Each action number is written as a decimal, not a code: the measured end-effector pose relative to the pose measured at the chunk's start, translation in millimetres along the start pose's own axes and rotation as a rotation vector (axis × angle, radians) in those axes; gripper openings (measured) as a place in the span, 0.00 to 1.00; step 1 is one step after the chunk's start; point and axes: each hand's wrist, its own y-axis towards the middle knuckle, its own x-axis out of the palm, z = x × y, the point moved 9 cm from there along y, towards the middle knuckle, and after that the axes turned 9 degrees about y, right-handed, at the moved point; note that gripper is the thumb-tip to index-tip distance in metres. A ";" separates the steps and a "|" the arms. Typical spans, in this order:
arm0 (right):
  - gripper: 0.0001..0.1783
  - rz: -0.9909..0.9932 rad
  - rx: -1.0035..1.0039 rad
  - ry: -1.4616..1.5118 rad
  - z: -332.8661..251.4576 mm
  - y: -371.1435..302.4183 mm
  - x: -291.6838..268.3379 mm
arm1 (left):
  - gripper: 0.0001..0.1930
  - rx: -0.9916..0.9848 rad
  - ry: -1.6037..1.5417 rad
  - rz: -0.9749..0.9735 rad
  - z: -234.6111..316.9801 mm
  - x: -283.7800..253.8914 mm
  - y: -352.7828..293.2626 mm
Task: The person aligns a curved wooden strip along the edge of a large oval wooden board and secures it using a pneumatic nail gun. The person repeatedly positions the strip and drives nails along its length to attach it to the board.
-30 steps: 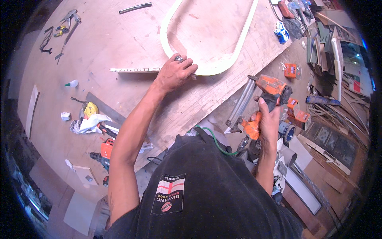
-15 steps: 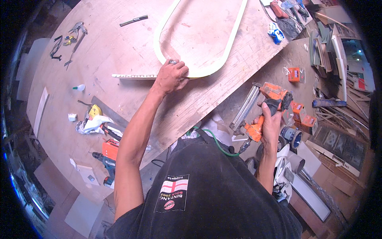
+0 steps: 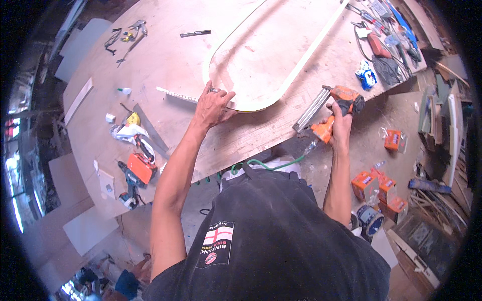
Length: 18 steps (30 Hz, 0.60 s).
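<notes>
Curved pale strip, standing on edge as a long loop on a wooden workbench, its rounded bend toward the person, near the bench's front edge. The left hand is at the left of this bend, fingers bent over the strip and closed on it, the forefinger stretched forward; what the thumb does cannot be told. A notched pale length sticks out left of the hand; the hand hides whether the two join.

The right hand has its fingers wrapped around the handle of an orange nail gun, a green hose trailing from it. Half a second ago the gun was out past the bench; now it overlaps the bench edge in view, nearer level with the bend. Tool and strip remain apart, and the left hand keeps its hold.
</notes>
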 end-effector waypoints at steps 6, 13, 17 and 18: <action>0.23 -0.121 0.139 0.065 44.5 127.2 -12.8 | 0.19 0.014 0.132 -0.052 7.8 10.7 -8.1; 0.21 -0.185 0.187 0.103 65.2 187.6 -10.3 | 0.15 0.010 0.199 -0.021 18.2 10.1 -11.6; 0.36 -0.176 0.093 -0.447 72.7 214.2 -35.5 | 0.15 0.020 0.179 0.014 22.1 7.8 -9.2; 0.40 -0.156 0.030 -0.685 66.4 218.4 -41.7 | 0.16 0.018 0.174 0.020 21.8 7.2 -10.2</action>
